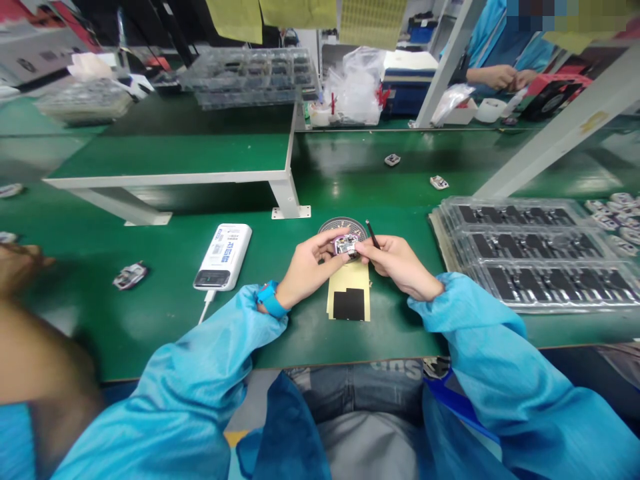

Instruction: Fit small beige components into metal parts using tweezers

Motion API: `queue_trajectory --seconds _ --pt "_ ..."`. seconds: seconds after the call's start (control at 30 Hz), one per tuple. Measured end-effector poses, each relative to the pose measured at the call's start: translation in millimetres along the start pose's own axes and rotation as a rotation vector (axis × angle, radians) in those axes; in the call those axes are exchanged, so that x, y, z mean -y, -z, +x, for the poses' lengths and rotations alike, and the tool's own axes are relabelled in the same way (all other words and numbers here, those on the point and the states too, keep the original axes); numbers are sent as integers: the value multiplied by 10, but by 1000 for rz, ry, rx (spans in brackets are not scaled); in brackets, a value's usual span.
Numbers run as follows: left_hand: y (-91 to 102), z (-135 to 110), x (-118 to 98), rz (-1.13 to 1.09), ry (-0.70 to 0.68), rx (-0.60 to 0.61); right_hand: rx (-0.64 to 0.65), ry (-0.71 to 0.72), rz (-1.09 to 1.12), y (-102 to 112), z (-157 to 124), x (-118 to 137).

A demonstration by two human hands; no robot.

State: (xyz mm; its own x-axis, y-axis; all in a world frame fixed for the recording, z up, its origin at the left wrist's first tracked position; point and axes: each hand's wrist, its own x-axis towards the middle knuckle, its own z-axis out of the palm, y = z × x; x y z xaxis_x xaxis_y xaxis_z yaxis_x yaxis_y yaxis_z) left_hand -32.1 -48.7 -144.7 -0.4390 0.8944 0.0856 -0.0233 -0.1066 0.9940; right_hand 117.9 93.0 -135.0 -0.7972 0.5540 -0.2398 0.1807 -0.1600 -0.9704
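My left hand point(313, 263) is closed around the edge of a small electronic module point(346, 245), a circuit board in a pale housing with a purplish rim. Thumb and fingers of my right hand point(397, 263) are at the module's right side. A thin black tool point(372, 235) stands up out of my right hand's grip; its kind is unclear. Behind and under the module lies a round grey disc-shaped tray point(343, 222), partly hidden by my hands. Just below my hands is a yellow backing sheet point(353, 277) with a black patch point(349, 305) on it.
A white power bank point(225, 257) with a cable lies left, near a loose module point(131, 275). Clear plastic trays point(533, 250) of black parts are stacked right, beside piled modules point(620, 220). A raised shelf point(190, 150) stands at back left. Another person's arm point(40, 333) rests at left.
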Motion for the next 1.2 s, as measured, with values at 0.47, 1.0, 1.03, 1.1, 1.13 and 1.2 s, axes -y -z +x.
queue_trajectory --seconds 0.47,1.0,1.03,1.1,1.13,1.2 --pt "-44 -32 32 302 -133 -101 1 -25 50 -33 -11 -8" --pt "-50 -30 53 248 -161 -130 -71 140 1 -67 16 -67" --pt "-59 -34 47 154 -103 -119 -107 219 -14 -77 21 -83" --pt "-76 -40 36 -24 -1 -84 -138 346 -18 -92 32 -118" --pt "-83 -42 31 -85 32 -68 -130 381 -12 -96 36 -134" --pt "-93 -44 27 -144 56 -60 -106 418 -6 -98 45 -161"
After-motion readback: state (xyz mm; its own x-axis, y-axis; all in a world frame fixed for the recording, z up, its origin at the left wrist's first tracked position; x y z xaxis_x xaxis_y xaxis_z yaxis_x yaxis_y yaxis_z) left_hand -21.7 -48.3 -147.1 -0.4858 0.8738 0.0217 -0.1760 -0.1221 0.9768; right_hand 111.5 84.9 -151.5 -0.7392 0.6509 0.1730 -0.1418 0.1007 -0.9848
